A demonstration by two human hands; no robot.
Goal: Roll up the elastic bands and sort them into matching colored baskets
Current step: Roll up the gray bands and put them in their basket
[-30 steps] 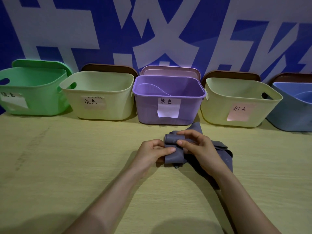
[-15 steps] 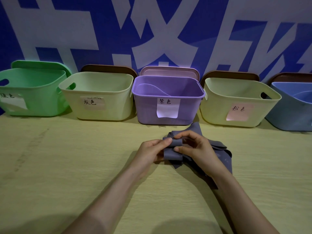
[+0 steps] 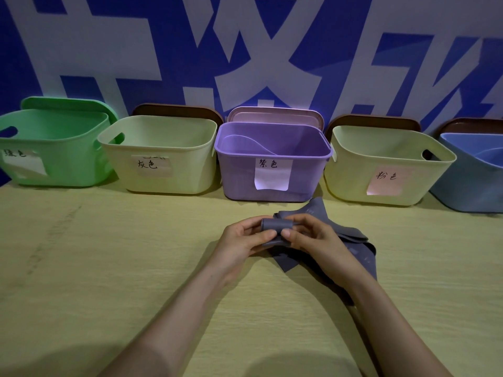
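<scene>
Toward the back edge of the worktop [image 3: 109, 268], before the purple basket [image 3: 236, 183], the grey-purple elastic band [image 3: 353, 239] lies heaped. The left hand [image 3: 239, 240] and right hand [image 3: 318, 238] pinch its small roll [image 3: 276, 223], fingers curled. Best wound tightly, I judge, with the edges kept aligned.

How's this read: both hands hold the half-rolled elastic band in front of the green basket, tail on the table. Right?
Wrong basket. The head view shows the left hand and right hand holding the half-rolled elastic band in front of the purple basket, not the green one; its tail lies on the table.
</scene>
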